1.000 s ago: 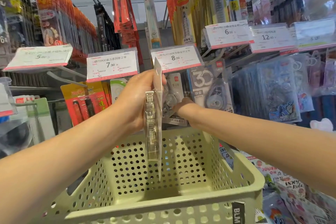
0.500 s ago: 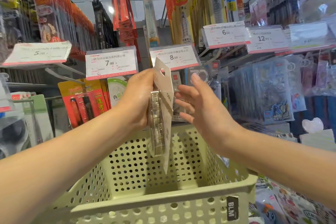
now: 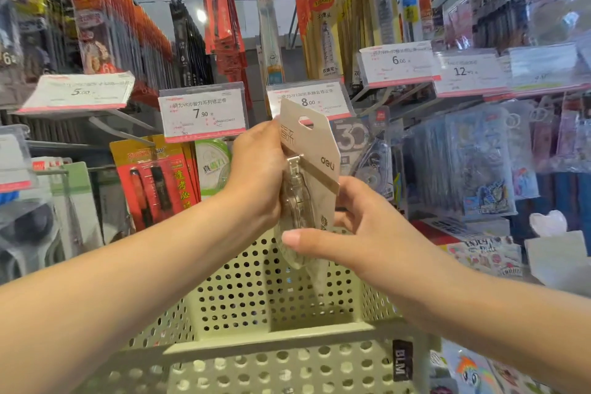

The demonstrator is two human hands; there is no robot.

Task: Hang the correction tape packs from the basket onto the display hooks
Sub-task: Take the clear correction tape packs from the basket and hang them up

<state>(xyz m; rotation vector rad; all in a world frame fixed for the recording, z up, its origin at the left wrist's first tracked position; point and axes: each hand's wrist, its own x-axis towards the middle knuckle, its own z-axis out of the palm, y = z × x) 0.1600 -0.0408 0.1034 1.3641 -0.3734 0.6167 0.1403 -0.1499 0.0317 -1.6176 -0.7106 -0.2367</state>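
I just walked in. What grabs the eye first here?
Dead centre, a beige correction tape pack is held up by both hands: the left hand grips its left edge, the right hand pinches its lower part. Below them sits a pale green perforated basket. Behind, white price tags read 7.90 and 8.00.

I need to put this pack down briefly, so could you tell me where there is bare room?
The green basket shows bare floor behind its near rim, under the correction tape pack held by both hands. The hooks under the 7.90 tag and 8.00 tag look crowded with hanging packs.
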